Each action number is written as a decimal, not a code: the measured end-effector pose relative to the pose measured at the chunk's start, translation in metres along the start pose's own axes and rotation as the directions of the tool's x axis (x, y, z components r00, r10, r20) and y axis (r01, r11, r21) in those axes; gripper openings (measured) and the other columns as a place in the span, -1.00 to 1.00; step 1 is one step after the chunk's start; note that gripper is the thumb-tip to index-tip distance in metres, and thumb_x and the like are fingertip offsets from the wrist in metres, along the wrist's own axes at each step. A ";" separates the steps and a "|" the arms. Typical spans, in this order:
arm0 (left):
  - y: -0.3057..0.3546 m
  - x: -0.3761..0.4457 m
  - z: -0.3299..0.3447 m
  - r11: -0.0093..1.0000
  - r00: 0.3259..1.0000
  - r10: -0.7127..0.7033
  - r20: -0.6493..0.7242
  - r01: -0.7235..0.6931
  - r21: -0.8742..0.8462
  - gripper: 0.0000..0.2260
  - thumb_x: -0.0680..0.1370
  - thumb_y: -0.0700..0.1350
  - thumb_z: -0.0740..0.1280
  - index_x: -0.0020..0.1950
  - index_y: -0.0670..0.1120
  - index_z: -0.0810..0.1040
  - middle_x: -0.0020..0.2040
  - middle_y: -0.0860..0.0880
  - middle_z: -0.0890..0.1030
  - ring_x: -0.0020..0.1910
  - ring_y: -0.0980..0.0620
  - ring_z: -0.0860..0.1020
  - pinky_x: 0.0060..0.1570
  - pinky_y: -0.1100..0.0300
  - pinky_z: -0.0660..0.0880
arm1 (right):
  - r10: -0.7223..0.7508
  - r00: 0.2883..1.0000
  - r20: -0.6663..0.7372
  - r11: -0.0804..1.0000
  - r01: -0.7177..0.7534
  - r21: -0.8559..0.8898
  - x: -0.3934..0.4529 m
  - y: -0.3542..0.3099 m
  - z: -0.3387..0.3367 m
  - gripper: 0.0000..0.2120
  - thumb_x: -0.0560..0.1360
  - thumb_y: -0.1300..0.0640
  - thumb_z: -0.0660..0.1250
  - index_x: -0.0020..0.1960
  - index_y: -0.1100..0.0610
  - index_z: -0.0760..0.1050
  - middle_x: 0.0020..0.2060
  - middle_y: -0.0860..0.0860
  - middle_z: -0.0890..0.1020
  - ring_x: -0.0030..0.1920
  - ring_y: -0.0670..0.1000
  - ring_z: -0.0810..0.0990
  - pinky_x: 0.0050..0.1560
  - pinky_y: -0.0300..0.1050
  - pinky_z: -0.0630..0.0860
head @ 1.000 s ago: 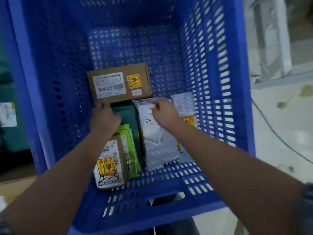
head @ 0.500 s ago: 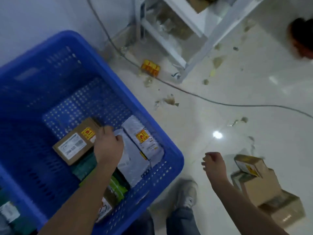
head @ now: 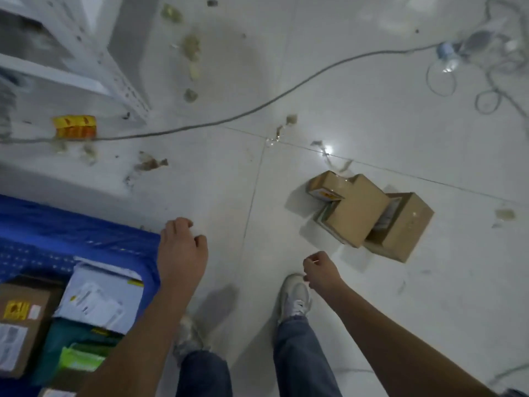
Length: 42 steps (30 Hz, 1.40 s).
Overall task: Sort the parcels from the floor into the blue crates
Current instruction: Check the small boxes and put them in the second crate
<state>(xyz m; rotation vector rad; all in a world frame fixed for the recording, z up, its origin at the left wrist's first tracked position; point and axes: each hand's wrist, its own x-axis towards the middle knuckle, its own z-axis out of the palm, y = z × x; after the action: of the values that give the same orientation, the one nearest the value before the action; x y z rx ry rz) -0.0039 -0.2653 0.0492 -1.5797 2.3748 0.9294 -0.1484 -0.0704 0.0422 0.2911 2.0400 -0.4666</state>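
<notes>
Blue plastic fills the lower left corner: the blue crate [head: 74, 224], its perforated wall showing, already holds several parcels. A brown carton [head: 23, 316] lies at its left edge, a pale mailer bag [head: 100, 299] sits beside it, and a green pouch [head: 80, 359] lies below them.

Just right of the crate rim hangs the person's left hand [head: 181, 253], fingers loosely curled, holding nothing. Below it stand 2 legs in jeans and a white shoe [head: 294, 296]. The right hand [head: 320, 267] hovers above that shoe, fingers also loosely curled and empty, reaching toward the cartons ahead.

Further right, well apart from the crate, 3 cardboard parcels [head: 357, 213] sit clustered on the pale tiled floor [head: 315, 96], touching one another; the small one at the left carries a yellow label. A grey cable [head: 257, 107] crosses the floor beyond them, near a white metal rack [head: 86, 67] at the top left.

The step in hand looks like fetching the next parcel. To do it well, the person should step closer, bend low, and take 1 carton squarely, thumb on one side and fingers on the other. Lifting the nearest first would avoid knocking the 2 others, and minding the cable would avoid a trip.
</notes>
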 end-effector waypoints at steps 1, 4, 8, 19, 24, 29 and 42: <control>0.014 -0.005 0.012 0.999 0.997 -0.009 0.074 0.006 0.048 -0.75 0.52 -0.27 0.26 0.18 -0.31 0.43 0.15 -0.28 0.47 0.12 -0.24 0.45 0.05 -0.08 0.43 | 0.029 1.000 -0.006 0.999 -0.029 0.029 0.004 0.009 -0.015 -0.81 0.55 0.12 0.17 0.09 0.21 0.37 0.04 0.20 0.55 0.09 0.23 0.57 0.15 0.10 0.50; 0.048 -0.018 0.039 0.985 0.968 -0.085 0.235 0.046 0.165 -0.72 0.54 -0.19 0.24 0.21 -0.28 0.40 0.17 -0.25 0.45 0.11 -0.19 0.45 0.02 -0.04 0.46 | 0.088 0.996 -0.027 0.989 -0.084 0.124 0.016 0.031 -0.059 -0.83 0.54 0.13 0.19 0.06 0.21 0.38 -0.07 0.17 0.57 0.01 0.20 0.58 0.15 0.14 0.50; 0.093 -0.026 0.068 0.970 0.926 -0.185 0.329 0.118 0.212 -0.71 0.55 -0.16 0.25 0.21 -0.27 0.39 0.18 -0.25 0.45 0.11 -0.17 0.46 0.04 0.02 0.44 | 0.120 0.993 -0.013 0.981 -0.117 0.158 0.032 0.049 -0.110 -0.85 0.54 0.17 0.20 0.08 0.18 0.35 -0.25 0.05 0.52 -0.09 0.15 0.58 -0.01 0.05 0.55; 0.171 0.034 0.135 0.912 0.867 0.060 0.495 -0.249 0.325 -0.60 0.53 -0.11 0.27 0.34 -0.18 0.34 0.28 -0.18 0.42 0.23 -0.15 0.42 0.12 0.01 0.44 | 0.016 1.000 0.020 1.000 -0.015 -0.026 0.100 0.048 -0.150 -0.63 0.53 0.12 0.27 0.29 0.20 0.34 -0.08 0.08 0.51 -0.12 0.07 0.49 -0.13 -0.12 0.40; 0.180 0.075 0.161 0.902 0.838 0.008 0.545 -0.242 0.359 -0.54 0.52 -0.09 0.30 0.37 -0.18 0.30 0.30 -0.20 0.40 0.26 -0.19 0.42 0.14 -0.02 0.43 | -0.042 0.999 0.023 0.999 0.042 0.010 0.127 0.025 -0.145 -0.54 0.51 0.09 0.32 0.36 0.11 0.29 0.03 0.06 0.51 -0.05 0.04 0.53 -0.08 -0.12 0.50; 0.192 0.103 0.177 0.938 0.806 0.053 0.590 -0.243 0.248 -0.43 0.48 -0.10 0.36 0.44 -0.13 0.24 0.33 -0.19 0.39 0.28 -0.17 0.41 0.19 -0.03 0.43 | -0.030 1.000 -0.010 1.000 0.030 0.002 0.153 -0.003 -0.150 -0.43 0.50 0.04 0.34 0.43 0.10 0.21 0.13 0.10 0.49 0.00 0.07 0.53 0.00 -0.01 0.58; 0.193 0.147 0.234 0.921 0.715 0.213 0.666 -0.375 0.108 -0.17 0.42 -0.07 0.44 0.55 0.02 0.03 0.40 -0.15 0.32 0.36 -0.12 0.35 0.22 -0.05 0.42 | -0.385 0.922 -0.030 0.712 0.277 -0.645 0.234 -0.049 -0.122 -0.25 0.44 0.17 0.34 0.52 0.11 0.03 0.44 0.12 0.22 0.39 0.17 0.27 0.32 0.03 0.28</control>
<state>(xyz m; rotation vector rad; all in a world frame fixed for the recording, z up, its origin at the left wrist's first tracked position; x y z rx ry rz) -0.2864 -0.1996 -0.1216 -0.6274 2.1306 0.9880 -0.3767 -0.0578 -0.0987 -0.4805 2.2879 0.0637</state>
